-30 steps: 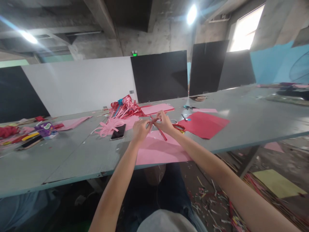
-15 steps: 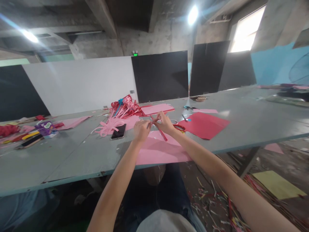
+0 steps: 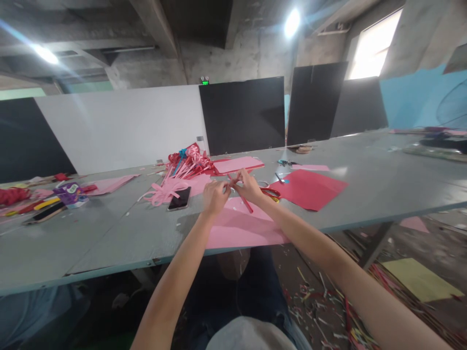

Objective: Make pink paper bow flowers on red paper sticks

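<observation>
Over a pink sheet (image 3: 242, 231) at the front edge of the bench (image 3: 127, 233), the right hand (image 3: 250, 188) pinches a red strip (image 3: 247, 205). The left hand (image 3: 216, 197) is beside; its grip I cannot tell.

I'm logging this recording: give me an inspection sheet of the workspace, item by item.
Surface: long grey table, dotted with small white scraps.
Job's things: slim red stick, slanting over a flat pink paper sheet.
Clutter: black-screened phone, red-handled scissors, flat red paper sheet, heap of pink and red looped ribbons.
Grip: left hand and right hand have fingertips close together near the stick's upper part; exact hold too small to tell.
Cables: nothing seen.
Surroundings: white panel and black panels behind; littered floor.
</observation>
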A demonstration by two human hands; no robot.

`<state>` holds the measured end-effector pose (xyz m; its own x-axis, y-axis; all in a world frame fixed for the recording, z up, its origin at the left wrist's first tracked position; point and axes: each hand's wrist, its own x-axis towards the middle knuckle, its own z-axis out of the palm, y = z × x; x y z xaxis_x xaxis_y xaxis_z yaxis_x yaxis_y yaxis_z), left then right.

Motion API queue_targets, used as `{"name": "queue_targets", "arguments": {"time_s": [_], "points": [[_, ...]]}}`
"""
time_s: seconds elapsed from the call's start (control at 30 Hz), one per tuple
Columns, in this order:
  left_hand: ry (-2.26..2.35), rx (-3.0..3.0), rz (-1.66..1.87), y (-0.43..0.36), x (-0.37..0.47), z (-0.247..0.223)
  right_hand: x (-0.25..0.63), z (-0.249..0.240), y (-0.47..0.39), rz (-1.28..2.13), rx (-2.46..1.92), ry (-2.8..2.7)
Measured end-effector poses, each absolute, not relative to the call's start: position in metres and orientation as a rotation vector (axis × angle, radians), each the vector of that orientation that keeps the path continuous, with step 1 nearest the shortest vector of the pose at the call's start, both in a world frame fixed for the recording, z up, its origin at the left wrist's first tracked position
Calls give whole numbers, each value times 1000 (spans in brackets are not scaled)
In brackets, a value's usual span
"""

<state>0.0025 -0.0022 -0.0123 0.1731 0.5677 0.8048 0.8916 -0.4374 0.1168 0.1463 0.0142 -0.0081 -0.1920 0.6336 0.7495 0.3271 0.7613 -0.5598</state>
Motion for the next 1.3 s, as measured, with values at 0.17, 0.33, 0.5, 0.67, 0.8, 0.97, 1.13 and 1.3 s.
{"name": "queue_targets", "arguments": {"time_s": [0.17, 0.33, 0.5, 0.67, 0.8, 0.97, 1.13, 1.3], "points": [[-1391, -2117, -1193, -1, 2, -13, 148, -11, 19, 366, -670, -1818], [-1339, -2168, -1173, 0, -1, -13, 152, -11, 20, 404, -617, -1841], [-1355, -2194, -1181, -2, -2, -11, 155, -9, 16, 505, -591, -1854], [-1374, -2211, -1198, -3, -2, -10, 156, -5, 11, 535, -621, -1876], [-1318, -2168, -1250, -4, -1, -10, 156, -2, 7, 485, -645, -1835], [-1315, -2154, -1220, -7, -2, -8, 156, -2, 8, 494, -641, -1844], [-1303, -2179, -1195, -7, -4, -6, 156, -4, 12, 478, -665, -1819], [-1279, -2145, -1206, -5, -4, -8, 154, -4, 13, 482, -645, -1830]]}}
